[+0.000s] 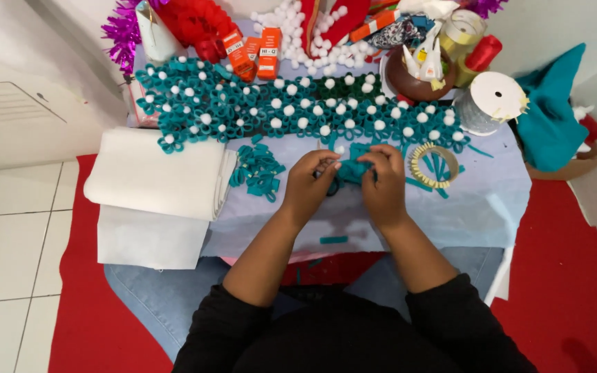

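Note:
A small teal felt piece (351, 168) is pinched between both hands over a pale cloth-covered low table (478, 207). My left hand (307, 185) grips its left side with bent fingers. My right hand (385, 185) holds its right side, thumb on top. Just beyond the hands lies a long band of teal felt loops with white pompoms (291, 110). A small heap of teal felt loops (257, 173) lies left of my left hand.
Folded white fabric (157, 176) lies at the left. A tape roll with teal strips (435, 166) sits right of my hands, a white spool (492, 100) behind it. Orange boxes (253, 52), loose white pompoms, tinsel and teal cloth (551, 117) crowd the back. Red carpet surrounds the table.

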